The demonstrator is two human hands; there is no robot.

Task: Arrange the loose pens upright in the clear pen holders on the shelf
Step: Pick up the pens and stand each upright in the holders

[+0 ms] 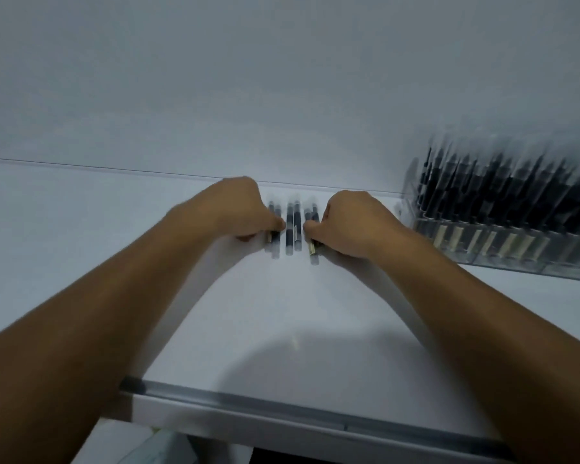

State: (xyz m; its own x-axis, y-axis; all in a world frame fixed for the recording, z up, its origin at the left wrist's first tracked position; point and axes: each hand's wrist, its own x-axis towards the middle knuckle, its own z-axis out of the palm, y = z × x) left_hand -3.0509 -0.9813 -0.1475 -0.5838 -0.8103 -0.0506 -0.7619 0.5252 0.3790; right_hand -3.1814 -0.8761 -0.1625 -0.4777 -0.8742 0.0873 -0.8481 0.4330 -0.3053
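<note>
no readable text, numbers or brand marks, loose pens (293,229) blurred by motion, clear pen holders (503,244) too smeared to show any label

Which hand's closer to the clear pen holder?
Right. The right hand is left of the pen holder; the left hand lies farther left, across the loose pens.
</note>
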